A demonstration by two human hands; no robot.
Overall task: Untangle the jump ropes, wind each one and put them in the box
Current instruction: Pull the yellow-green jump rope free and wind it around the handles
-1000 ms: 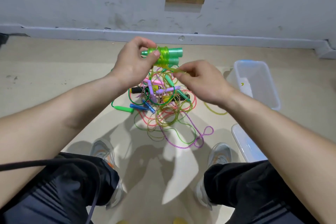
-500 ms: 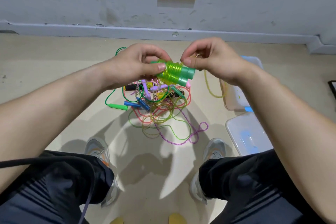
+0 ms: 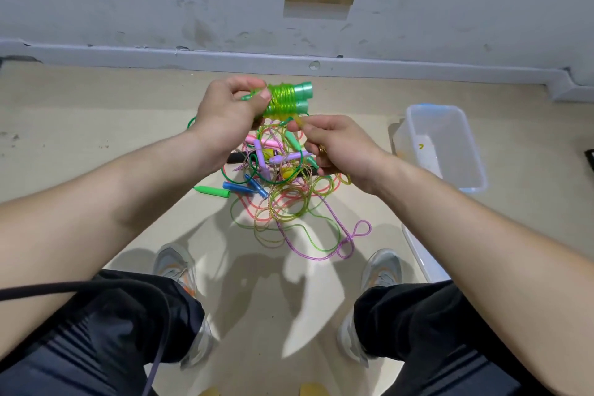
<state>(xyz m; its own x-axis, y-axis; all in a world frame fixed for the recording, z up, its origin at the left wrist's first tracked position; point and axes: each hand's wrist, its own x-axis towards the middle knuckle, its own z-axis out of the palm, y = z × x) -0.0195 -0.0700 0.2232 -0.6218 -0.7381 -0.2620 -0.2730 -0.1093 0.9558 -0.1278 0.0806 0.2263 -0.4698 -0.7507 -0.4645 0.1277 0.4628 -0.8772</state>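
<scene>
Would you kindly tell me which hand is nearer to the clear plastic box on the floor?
Right. The right hand, pinching a yellow-green rope strand, lies left of the clear plastic box; the left hand, gripping the green rope-wound handles, is farther left.

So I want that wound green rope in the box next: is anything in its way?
Nothing visible blocks it. The box stands open on the floor to the right. The left hand holds the green rope bundle, whose loose end the right hand pinches, not yet wound.
</scene>
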